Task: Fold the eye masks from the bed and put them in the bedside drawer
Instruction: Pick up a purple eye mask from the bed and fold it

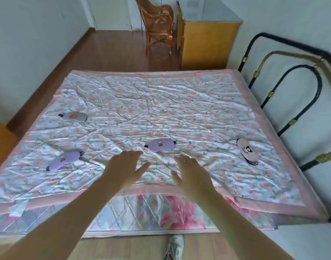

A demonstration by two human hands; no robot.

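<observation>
Hands out over near edge of bed (273,186), both spread wide and empty: left hand (123,169) and right hand (192,175) flank the middle purple mask (161,145), which lies flat just beyond the fingertips, likely first pick since closest. Other masks are scattered flat, well apart: second purple mask (64,160) left, grey mask (75,116) far left, pink mask (247,153) right. None folded. Bedside drawer not identifiable; yellow cabinet (206,45) stands past the far side.
</observation>
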